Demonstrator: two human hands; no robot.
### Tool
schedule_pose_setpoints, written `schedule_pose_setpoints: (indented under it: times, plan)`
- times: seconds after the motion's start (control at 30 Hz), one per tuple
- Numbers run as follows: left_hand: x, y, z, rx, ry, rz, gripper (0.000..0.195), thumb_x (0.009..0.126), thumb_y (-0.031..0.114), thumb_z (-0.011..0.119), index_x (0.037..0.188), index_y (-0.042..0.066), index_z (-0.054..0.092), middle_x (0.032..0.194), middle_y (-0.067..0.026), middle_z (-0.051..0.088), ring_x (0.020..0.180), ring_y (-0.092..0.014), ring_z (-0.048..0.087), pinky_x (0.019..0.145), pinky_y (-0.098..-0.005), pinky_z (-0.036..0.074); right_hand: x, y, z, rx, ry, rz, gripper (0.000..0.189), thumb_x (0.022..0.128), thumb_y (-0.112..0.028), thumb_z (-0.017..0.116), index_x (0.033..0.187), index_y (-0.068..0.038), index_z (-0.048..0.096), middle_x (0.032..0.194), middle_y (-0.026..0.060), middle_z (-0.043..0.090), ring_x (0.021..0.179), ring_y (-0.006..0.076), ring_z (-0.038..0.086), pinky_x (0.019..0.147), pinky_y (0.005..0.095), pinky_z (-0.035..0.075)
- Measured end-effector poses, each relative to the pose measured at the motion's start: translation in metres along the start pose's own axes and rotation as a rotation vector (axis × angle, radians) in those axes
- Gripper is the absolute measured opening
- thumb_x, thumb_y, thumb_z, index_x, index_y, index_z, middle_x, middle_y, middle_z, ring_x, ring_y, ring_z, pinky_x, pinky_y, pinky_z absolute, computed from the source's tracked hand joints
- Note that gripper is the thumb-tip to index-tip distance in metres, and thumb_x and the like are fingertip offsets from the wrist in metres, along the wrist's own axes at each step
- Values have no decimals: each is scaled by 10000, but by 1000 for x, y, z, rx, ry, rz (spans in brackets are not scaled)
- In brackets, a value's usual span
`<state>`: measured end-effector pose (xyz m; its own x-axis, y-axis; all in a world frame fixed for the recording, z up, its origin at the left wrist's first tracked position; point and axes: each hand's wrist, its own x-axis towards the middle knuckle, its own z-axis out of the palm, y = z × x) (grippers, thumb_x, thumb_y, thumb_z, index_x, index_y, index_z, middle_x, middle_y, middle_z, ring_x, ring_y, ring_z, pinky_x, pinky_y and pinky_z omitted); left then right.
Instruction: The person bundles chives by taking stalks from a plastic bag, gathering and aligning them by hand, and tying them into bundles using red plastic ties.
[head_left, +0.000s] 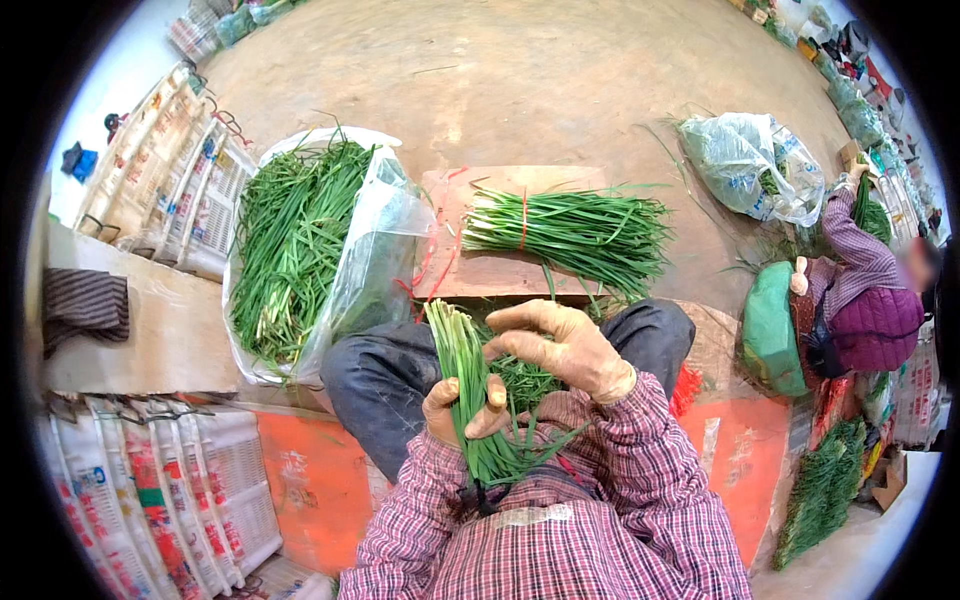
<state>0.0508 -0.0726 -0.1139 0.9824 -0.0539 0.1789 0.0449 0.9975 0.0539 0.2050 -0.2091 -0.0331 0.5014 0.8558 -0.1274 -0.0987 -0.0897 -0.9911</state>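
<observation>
My left hand (465, 409), in a tan glove, grips a bunch of green chives (463, 367) with its pale stem ends pointing away from me. Just right of that bunch, my right hand (574, 349), gloved too, is raised with fingers spread and apparently nothing in it. Beyond both hands, a larger chive bundle (570, 232) tied with a red band lies across a wooden board (502, 279). Red ties (448, 259) trail at the board's left side. Loose chives (525, 382) lie between my legs, partly hidden by my right hand.
An open plastic bag (375, 225) full of chives stands at left, near plastic crates (187, 180) and more crates (180, 480). Another plastic bag (754, 169) lies at upper right. A co-worker (870, 285) sits at right beside a green sack (771, 330); a chive pile (821, 487) lies lower right.
</observation>
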Motion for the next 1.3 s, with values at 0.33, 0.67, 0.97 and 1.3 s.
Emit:
schedule_pose_setpoints:
  times: [0.33, 0.67, 0.97, 1.3]
  plan:
    - [2, -4, -10, -170, -429, -37, 735, 978, 272, 490, 1568, -32, 174, 1046, -283, 685, 561, -142, 635, 526, -248, 484, -1, -14, 15, -129, -113, -87, 367, 951, -202, 680, 1262, -9, 652, 1159, 132, 689, 1069, 206, 668, 930, 324, 526]
    - [28, 19, 29, 785, 721, 135, 359, 956, 235, 663, 1236, 22, 597, 917, -89, 701, 705, -174, 664, 635, -301, 562, 8, 14, 11, 63, 60, 14, 513, 1024, -266, 605, 1408, 55, 494, 1295, 202, 626, 1180, 257, 620, 1005, 340, 490]
    - [46, 55, 24, 716, 729, 379, 372, 917, 132, 733, 1244, 22, 593, 1051, -87, 705, 945, -213, 703, 815, -341, 607, 17, 35, 0, -59, 128, -83, 481, 1034, -317, 587, 1376, 20, 555, 1304, 182, 644, 1205, 253, 615, 1026, 334, 465]
    - [39, 87, 5, 307, 717, 424, 240, 932, 159, 717, 1135, 39, 672, 994, -66, 708, 944, -222, 701, 852, -391, 617, 18, 26, -11, -2, 133, -90, 402, 1040, -258, 591, 1339, 12, 593, 1122, 95, 698, 1009, 145, 631, 915, 285, 496]
